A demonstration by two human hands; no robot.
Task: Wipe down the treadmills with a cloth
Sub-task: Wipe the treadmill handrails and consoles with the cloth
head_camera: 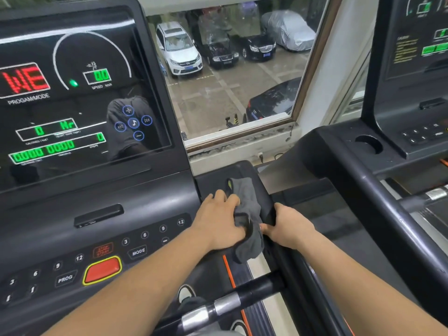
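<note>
A grey cloth (247, 202) with a yellow-green tag lies over the right side arm (244, 172) of the treadmill in front of me. My left hand (218, 221) presses on the cloth, fingers spread and thumb hooked round its lower fold. My right hand (288, 226) grips the outer edge of the same arm, its thumb touching the cloth's hanging end. The treadmill's lit console screen (72, 100) and button panel (101, 253) fill the left of the view.
A second treadmill (412, 112) stands close on the right, its black handrail (378, 202) running diagonally. A heart-rate grip bar (225, 304) crosses below my arms. A window (232, 69) ahead shows parked cars. My shoes show on the belt.
</note>
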